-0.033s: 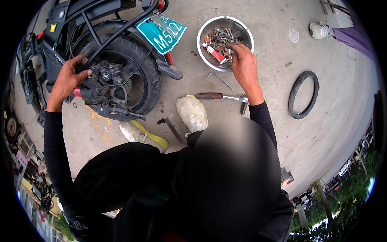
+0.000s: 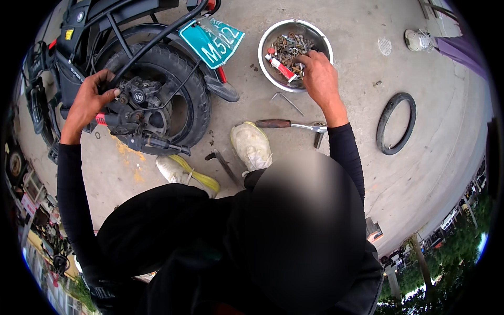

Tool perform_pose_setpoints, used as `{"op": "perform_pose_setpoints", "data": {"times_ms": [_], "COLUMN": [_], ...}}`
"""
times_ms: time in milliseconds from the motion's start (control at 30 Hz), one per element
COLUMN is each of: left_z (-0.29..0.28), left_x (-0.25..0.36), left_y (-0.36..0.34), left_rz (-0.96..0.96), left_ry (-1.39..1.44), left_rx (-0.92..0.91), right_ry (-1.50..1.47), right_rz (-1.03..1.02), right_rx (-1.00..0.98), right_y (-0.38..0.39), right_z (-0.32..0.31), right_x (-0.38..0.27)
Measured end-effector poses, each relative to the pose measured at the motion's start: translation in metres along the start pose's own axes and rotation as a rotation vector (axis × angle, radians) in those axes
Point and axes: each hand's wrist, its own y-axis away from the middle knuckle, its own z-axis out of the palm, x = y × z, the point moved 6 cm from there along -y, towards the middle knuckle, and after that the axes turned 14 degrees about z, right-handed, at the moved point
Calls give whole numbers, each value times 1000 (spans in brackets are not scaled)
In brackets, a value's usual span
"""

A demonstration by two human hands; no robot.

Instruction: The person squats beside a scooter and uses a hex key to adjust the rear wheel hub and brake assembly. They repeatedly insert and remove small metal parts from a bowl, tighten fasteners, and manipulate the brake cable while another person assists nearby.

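Observation:
My left hand (image 2: 97,97) has thumb and fingers closed on a dark part beside the brake caliper (image 2: 140,89) at the rear wheel (image 2: 195,105) of a black motorbike (image 2: 76,37). My right hand (image 2: 320,84) reaches into a steel bowl (image 2: 269,38) of mixed bolts, nuts and small metal parts (image 2: 294,46), its fingers bent among them; what they grip is unclear. A red and white tube (image 2: 283,68) lies in the bowl. Below the bowl are a hex key (image 2: 291,102) and a wooden-handled ratchet (image 2: 275,124) on the concrete.
My shoes (image 2: 249,144) stand beside a long dark tool (image 2: 226,168). A loose tyre (image 2: 388,118) lies to the right. Another person's shoe (image 2: 417,41) and purple trouser leg (image 2: 457,52) are at the upper right. A teal plate (image 2: 212,42) sticks out from the motorbike.
My right hand has shifted slightly up and to the right within the bowl. The view has moved very slightly; my left hand stays at the wheel.

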Motion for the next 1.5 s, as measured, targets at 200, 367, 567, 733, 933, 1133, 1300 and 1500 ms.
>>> {"op": "perform_pose_setpoints", "data": {"times_ms": [200, 367, 567, 733, 933, 1133, 1300, 1500], "left_z": [1, 3, 2, -1, -1, 0, 0, -1], "left_x": [2, 6, 3, 12, -2, -3, -4, -3], "left_y": [-1, 1, 1, -1, 1, -1, 2, 1], "left_rz": [11, -3, -9, 11, -26, 8, -9, -8], "left_ry": [30, 26, 34, -54, -16, -6, -22, -20], "left_rx": [26, 50, 50, 46, 17, 37, 40, 39], "right_ry": [189, 9, 111, 86, -50, 214, 58, -109], "right_rz": [-53, 63, 330, 247, 222, 176, 70, -160], "right_rx": [-10, 82, 121, -48, -122, 209, 89, -12], "right_y": [-13, -2, -20, -12, 14, -17, -11, 57], "right_z": [23, 20, 17, 39, 35, 33, 45, 57], "right_x": [10, 21, 1, -6, -25, -9, -14, -49]}}
